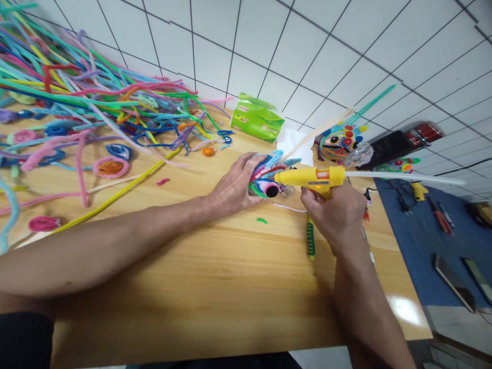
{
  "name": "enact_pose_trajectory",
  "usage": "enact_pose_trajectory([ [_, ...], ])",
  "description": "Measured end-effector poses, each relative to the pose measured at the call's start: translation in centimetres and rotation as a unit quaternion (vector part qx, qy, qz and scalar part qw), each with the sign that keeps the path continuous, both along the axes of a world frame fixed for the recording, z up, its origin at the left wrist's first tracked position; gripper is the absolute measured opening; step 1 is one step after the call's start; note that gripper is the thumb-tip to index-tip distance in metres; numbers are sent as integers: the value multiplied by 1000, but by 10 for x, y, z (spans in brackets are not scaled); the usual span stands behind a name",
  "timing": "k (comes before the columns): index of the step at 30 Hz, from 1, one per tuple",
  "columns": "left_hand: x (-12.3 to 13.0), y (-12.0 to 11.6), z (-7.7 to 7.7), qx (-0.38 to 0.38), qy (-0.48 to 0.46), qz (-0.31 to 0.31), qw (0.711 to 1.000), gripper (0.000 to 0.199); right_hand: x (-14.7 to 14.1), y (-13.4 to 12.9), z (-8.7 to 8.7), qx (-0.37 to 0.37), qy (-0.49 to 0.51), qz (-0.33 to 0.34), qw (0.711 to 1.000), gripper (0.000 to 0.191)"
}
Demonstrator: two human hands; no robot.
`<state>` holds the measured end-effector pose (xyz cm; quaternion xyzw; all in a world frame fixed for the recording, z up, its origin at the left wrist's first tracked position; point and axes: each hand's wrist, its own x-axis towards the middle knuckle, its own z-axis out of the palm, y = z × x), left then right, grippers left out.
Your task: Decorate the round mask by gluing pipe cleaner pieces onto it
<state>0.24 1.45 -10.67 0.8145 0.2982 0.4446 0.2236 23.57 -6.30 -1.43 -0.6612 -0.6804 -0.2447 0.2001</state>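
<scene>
My left hand (pixel 238 182) is wrapped round the left side of a colourful pipe-cleaner figure (pixel 266 180) with a black round eye. In my right hand (pixel 340 210) is a yellow glue gun (pixel 309 177), a long white glue stick jutting from its back to the right. The gun's nozzle points left, at the figure's right side; whether it touches cannot be made out. Small scissors (pixel 286 191) lie just behind the figure, partly hidden. A green and yellow handled tool (pixel 310 238) rests on the table by my right wrist.
Many pipe cleaners (pixel 96 97) cover the table's back left. A green packet (pixel 257 118) and white paper (pixel 295 146) are near the tiled wall. Another decorated figure (pixel 338 143) stands at the back right. Phones (pixel 453 282) and red-handled pliers (pixel 440 218) lie on a blue mat (pixel 415 246).
</scene>
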Motion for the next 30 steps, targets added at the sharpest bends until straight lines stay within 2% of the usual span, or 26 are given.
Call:
enact_pose_trajectory([
  [8,0,1,-1,14,3,-1,1000,95,1,0,3,-20,8,-11,1000,15],
  [15,0,0,1,-13,6,-2,1000,93,1,-1,8,-23,9,5,1000,10],
  [23,1,0,1,-13,-1,0,1000,95,3,0,3,-2,7,-5,1000,14],
  [30,0,-1,0,-15,-1,4,1000,101,3,0,5,-6,8,6,1000,12],
])
